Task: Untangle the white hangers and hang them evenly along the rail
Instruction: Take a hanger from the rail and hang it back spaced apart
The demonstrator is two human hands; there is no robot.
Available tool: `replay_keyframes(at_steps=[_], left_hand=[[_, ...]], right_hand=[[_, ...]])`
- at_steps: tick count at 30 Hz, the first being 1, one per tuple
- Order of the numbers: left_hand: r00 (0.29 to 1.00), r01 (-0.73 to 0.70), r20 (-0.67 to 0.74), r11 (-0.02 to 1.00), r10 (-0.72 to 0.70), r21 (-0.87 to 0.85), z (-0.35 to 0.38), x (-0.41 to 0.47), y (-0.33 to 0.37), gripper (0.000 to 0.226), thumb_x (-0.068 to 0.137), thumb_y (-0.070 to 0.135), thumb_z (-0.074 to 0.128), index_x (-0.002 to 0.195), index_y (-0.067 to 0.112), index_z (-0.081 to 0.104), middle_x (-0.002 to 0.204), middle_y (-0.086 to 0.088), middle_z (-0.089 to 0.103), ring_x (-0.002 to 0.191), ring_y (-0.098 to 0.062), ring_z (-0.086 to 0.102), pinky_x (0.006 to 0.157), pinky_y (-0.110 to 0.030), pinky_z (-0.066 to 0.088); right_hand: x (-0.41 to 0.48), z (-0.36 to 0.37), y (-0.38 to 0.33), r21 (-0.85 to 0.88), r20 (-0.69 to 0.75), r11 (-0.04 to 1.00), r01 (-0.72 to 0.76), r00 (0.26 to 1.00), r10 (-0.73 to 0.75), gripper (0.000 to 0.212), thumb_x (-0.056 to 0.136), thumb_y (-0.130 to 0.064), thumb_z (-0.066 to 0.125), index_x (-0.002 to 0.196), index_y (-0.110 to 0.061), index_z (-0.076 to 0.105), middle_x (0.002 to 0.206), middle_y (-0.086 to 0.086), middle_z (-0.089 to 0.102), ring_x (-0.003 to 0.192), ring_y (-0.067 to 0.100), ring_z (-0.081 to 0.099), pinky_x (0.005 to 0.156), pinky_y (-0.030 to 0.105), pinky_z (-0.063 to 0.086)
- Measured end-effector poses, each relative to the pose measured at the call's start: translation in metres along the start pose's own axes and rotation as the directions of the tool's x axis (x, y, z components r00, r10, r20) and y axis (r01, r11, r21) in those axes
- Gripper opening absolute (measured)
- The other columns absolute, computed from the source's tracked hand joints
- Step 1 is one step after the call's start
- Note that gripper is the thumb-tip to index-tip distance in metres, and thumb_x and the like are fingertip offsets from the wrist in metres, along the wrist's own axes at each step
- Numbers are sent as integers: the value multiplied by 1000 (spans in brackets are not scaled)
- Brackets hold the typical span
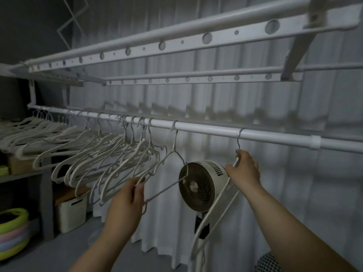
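1. Right hand: its grip is closed round the neck of a hanger hooked on the rail, probably to set its spacing.
2. Left hand pinches the next hanger by its lower end, seemingly keeping it apart from the bunch crowded leftward.

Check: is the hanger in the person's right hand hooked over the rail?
Yes, the hook of the hanger that the right hand grips loops over the rail.
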State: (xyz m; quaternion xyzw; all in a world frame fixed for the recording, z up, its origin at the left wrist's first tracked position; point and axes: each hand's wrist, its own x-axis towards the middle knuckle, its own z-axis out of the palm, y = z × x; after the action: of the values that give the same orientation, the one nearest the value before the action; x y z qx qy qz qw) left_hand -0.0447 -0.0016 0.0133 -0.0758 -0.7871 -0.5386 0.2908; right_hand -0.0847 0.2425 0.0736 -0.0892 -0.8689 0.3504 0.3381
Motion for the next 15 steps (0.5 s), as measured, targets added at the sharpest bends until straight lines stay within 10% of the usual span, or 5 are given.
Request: replay_keyframes(at_steps=[15], left_hand=[[995, -63, -87, 974, 45, -219, 36, 33, 33, 20, 96, 13, 31, 94, 18, 50, 64, -2, 58, 52, -18, 58, 56, -32, 46]], right_hand=[[12, -23, 26, 200, -30, 978, 62, 998, -58, 34, 88, 5, 38, 119, -4, 50, 125, 14, 54, 114, 23, 47, 86, 18, 29]])
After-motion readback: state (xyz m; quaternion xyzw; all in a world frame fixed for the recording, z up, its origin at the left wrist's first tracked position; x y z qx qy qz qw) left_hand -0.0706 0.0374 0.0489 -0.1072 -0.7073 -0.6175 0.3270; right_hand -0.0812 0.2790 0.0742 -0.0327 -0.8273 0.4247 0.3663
